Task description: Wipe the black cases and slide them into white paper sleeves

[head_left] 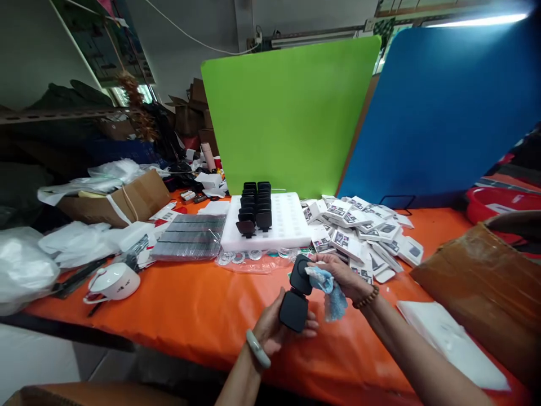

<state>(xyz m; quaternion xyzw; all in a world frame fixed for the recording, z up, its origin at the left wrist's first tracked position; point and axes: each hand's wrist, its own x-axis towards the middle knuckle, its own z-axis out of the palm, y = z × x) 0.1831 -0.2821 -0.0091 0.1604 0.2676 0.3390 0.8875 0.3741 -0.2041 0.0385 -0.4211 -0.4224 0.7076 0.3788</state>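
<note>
Left hand (pixel 274 330): it is curling around the bottom half of the black case (pixel 296 299), fingers wrapping under it.
Right hand (pixel 338 273): it is pinching a blue cloth (pixel 332 293) and pressing it against the top half of the case.
Case: it is being held up in the air between both hands, in front of the white tray (pixel 287 225) and above the orange desk (pixel 190 310). It looks folded open, with two dark halves.
Tray: it is holding two rows of black cases (pixel 256 206) like this one, behind the hands.
Packs (pixel 363 231): small white packs are lying in a heap to the right of the tray.
Slip risk: I think the case could be sliding out, because only the left hand is holding it and the cloth is pushing on it.
Bump risk: the clear round bits (pixel 249 256) in front of the tray are sitting just behind the hands, so a wide swing could be knocking them.
Drop risk: the hands are working near the front edge of the desk, so a falling case could be going to the floor.
</note>
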